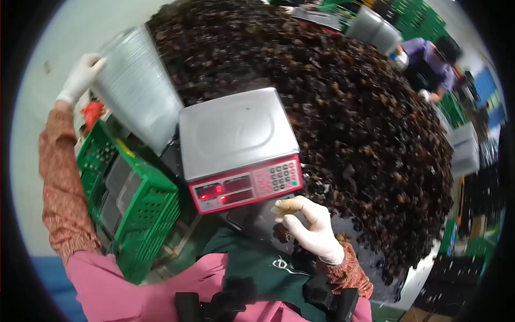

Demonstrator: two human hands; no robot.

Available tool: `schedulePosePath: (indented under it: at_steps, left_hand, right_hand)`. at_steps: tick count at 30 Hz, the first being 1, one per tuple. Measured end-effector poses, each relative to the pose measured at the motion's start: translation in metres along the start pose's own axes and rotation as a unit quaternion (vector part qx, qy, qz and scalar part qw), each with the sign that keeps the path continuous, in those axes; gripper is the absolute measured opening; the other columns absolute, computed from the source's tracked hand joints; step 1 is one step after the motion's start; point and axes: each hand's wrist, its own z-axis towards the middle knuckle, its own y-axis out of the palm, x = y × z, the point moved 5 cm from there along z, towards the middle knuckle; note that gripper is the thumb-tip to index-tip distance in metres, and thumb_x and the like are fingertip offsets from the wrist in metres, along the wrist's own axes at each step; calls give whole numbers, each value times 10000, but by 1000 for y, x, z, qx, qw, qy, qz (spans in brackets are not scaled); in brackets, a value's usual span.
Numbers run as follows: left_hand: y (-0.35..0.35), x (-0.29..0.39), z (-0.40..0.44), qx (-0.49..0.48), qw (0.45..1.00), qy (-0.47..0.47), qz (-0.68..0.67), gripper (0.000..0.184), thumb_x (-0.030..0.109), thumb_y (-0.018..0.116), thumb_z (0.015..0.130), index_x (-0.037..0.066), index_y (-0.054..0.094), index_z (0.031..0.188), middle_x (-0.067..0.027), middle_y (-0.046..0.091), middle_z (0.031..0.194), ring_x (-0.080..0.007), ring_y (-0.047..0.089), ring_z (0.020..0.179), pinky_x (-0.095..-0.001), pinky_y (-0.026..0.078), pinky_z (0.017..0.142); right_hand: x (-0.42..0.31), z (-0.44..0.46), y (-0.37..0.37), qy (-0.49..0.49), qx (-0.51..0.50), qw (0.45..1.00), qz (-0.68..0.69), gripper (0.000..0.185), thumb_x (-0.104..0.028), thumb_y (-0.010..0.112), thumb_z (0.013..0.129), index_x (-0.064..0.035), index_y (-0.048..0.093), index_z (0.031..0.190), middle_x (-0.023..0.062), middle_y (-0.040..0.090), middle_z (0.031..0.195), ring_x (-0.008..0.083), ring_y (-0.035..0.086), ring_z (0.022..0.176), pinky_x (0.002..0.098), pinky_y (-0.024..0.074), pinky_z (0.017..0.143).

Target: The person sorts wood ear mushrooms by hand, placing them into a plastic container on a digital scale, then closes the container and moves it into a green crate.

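Note:
A tall stack of clear plastic trays (140,86) leans at the upper left. My left hand (85,75), in a white glove, grips its outer edge, thumb against the side. A digital scale (236,134) with a bare steel pan and a red front stands in the middle, its red digits lit. Just below its keypad is my right hand (316,228), also gloved. Its fingers are curled with thumb and forefinger drawn close, and whatever may be between the tips is too small to make out. A large heap of dark, wet-looking wood ear fungus (370,129) lies behind and right of the scale.
A green perforated crate (153,198) with dark grey items inside stands at the left, beside my left arm. At the upper right a person in a purple top (432,64) works across the heap, near stacked clear trays (373,32). More clear trays (464,150) stand at the right.

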Motion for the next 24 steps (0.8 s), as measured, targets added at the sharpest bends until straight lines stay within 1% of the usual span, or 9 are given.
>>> schedulePosePath:
  at_steps: [4, 6, 11, 14, 18, 20, 21, 22, 24]
  left_hand:
    - [1, -17, -9, 73, 985, -14, -157, 547, 485, 677, 971, -1, 719, 1218, -162, 714, 1095, -318, 624, 991, -488, 518, 902]
    - [-31, 16, -18, 1, 969, -163, 185, 576, 485, 702, 970, 14, 678, 1300, -181, 694, 1171, -351, 619, 1036, -526, 468, 1007]
    - [-61, 33, -70, 290, 862, 12, 415, 447, 361, 678, 1014, 12, 664, 1292, -175, 702, 1102, -363, 640, 1058, -487, 466, 1035]
    - [-68, 84, -88, 265, 915, -47, -302, 322, 250, 625, 1044, 4, 670, 1247, -172, 701, 1084, -317, 644, 1058, -411, 495, 990]
    - [-23, 171, -114, 154, 933, 174, -275, 304, 168, 692, 981, -21, 663, 1217, -184, 698, 1076, -282, 645, 1013, -367, 501, 951]
    - [12, 221, -126, 80, 911, 335, -227, 363, 166, 751, 936, -30, 660, 1228, -189, 693, 1094, -304, 636, 1011, -398, 492, 955]
    - [28, 253, -148, 51, 925, 224, -304, 248, 127, 712, 942, 14, 720, 1163, -182, 718, 1157, -354, 679, 1062, -411, 543, 937]
    - [43, 277, -160, 106, 908, 384, -132, 263, -65, 701, 887, 32, 719, 1130, -148, 718, 1089, -306, 682, 1006, -372, 548, 908]
    - [85, 296, -170, 51, 914, 353, -193, 174, 44, 721, 907, 58, 729, 1080, -127, 722, 1057, -311, 687, 995, -401, 540, 883]
  right_hand:
    - [-38, -16, -39, -225, 52, 940, -253, 292, -121, 793, 789, -21, 732, 1057, 89, 734, 867, 268, 736, 871, 531, 458, 1103]
    - [-47, -19, -42, -255, 74, 900, -345, 260, -188, 804, 802, -50, 725, 1008, 53, 698, 789, 225, 698, 730, 554, 400, 1171]
    - [-47, -16, -46, -260, 65, 903, -336, 141, -163, 775, 823, -67, 711, 904, 26, 610, 651, 205, 623, 600, 571, 365, 1208]
    - [-38, -21, -60, -210, 74, 975, -4, 110, 17, 652, 803, -42, 733, 849, 39, 719, 712, 178, 679, 627, 593, 314, 1233]
    - [-31, -28, -74, -205, 135, 917, 315, 408, -295, 562, 1060, -24, 685, 781, 120, 687, 677, 192, 625, 572, 638, 288, 1225]
    - [-52, -44, -77, -227, 153, 940, 204, 407, -299, 598, 1025, -29, 654, 726, 89, 645, 659, 208, 601, 549, 634, 396, 1149]
    - [-70, -54, -76, -246, 155, 950, 110, 363, -273, 646, 979, -32, 641, 707, 77, 626, 651, 215, 596, 546, 623, 467, 1097]
    - [-97, -68, -70, -388, 140, 911, -11, 349, -270, 632, 980, -40, 648, 718, 54, 609, 634, 193, 576, 521, 531, 485, 993]
    - [-134, -98, -46, -618, 90, 741, -246, 327, -266, 604, 983, -56, 661, 739, 9, 575, 599, 151, 535, 470, 348, 521, 785]
